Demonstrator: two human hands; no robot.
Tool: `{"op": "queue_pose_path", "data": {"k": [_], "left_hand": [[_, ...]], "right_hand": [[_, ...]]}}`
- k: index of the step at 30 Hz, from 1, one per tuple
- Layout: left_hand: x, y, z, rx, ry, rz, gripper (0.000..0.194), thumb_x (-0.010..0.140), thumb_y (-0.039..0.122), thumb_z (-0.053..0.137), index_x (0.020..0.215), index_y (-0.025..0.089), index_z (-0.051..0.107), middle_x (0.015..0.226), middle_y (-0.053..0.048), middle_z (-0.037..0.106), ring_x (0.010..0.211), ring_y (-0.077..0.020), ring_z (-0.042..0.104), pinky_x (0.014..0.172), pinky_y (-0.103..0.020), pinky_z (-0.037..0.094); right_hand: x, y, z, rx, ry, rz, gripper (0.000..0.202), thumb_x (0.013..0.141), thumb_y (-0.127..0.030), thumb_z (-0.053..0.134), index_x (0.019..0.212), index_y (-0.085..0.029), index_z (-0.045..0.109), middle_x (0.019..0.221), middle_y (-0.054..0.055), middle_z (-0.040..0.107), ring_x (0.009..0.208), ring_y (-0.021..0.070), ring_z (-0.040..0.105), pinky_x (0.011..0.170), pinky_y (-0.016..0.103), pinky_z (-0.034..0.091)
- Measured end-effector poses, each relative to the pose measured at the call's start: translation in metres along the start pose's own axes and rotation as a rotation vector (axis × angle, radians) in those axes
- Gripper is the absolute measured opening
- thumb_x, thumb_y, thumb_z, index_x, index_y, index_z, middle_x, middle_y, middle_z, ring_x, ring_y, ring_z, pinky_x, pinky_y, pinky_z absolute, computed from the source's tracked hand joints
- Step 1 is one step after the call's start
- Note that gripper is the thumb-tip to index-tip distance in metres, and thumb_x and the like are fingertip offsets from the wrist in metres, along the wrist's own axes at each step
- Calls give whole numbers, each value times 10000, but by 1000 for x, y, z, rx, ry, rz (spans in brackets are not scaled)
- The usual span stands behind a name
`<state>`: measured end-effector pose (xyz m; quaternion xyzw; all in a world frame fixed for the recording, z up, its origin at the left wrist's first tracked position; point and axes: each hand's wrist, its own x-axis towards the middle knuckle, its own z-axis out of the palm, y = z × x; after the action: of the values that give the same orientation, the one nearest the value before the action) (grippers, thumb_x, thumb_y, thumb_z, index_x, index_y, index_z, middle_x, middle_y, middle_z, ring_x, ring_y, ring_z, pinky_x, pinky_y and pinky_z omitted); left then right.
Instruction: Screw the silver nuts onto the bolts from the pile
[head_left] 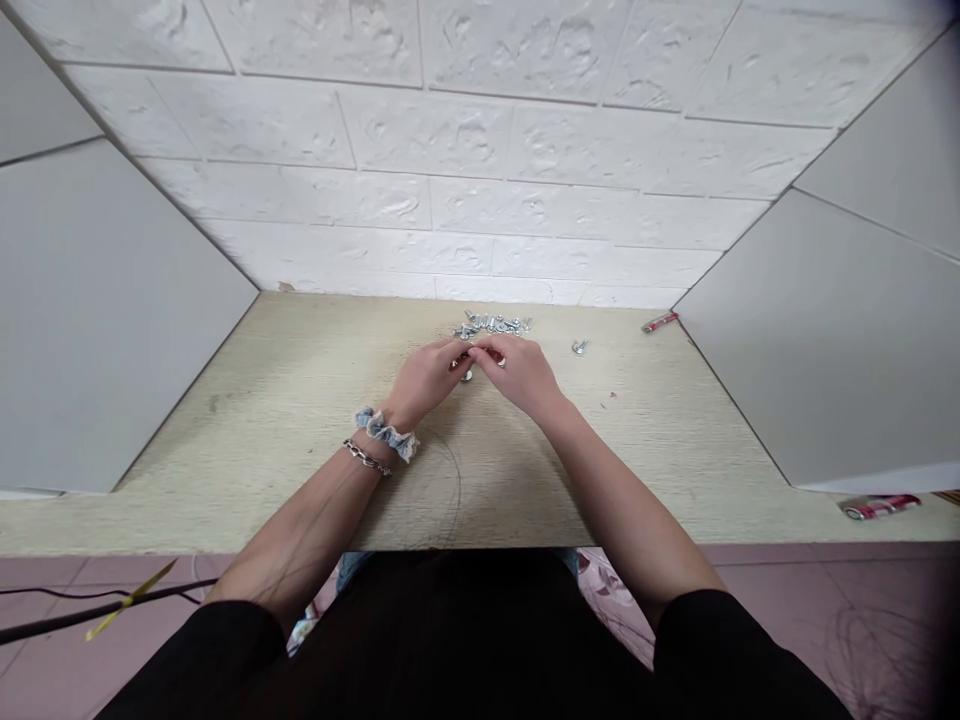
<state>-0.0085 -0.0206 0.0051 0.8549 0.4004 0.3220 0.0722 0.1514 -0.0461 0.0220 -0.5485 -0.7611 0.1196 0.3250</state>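
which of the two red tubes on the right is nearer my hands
The back tube, near the brick wall; the front tube, by the front edge of the table, lies farther off.

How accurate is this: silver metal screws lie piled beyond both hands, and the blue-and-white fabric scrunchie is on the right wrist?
Wrong wrist: the head view shows the scrunchie at the wrist of the left hand, not the right hand. The screws do lie piled beyond both.

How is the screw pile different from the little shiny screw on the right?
The screw pile has lots of pieces crowded together, but the little screw sits apart. The screw pile is closer to the wall; the little screw is a bit farther from it. Both look silvery.
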Motion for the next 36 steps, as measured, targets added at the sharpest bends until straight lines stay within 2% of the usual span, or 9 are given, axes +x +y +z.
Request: {"op": "queue_pose_path", "data": {"k": [6,12,24,36], "left_hand": [[0,-3,0,-17,4,-32,253,883,268,511,1054,186,679,803,-37,696,702,-143,607,643,-240,434],[0,-4,0,-10,-5,-41,260,885,272,507,1064,187,675,818,-38,698,726,-145,615,662,-242,440],[0,-1,-1,10,10,5,219,899,281,486,943,184,678,753,-33,674,635,-122,566,606,-231,408],[1,1,-3,9,-13,-40,220,888,270,497,966,179,681,799,-44,691,669,-140,587,635,-245,421]], "right_hand": [[0,1,3,-16,-22,-35,250,876,-230,469,1050,-196,645,1010,55,682,917,183,607,823,332,468],[1,3,4,-14,-49,-25,260,902,-256,440,1058,-190,638,1046,62,676,966,191,600,842,334,455],[1,0,1,-107,-29,-3,305,942,-350,406,756,-192,590,805,34,644,770,155,565,666,267,374],[0,0,-1,-159,-53,-30,341,942,-363,369,741,-195,587,749,24,621,696,143,538,610,262,327]]}}
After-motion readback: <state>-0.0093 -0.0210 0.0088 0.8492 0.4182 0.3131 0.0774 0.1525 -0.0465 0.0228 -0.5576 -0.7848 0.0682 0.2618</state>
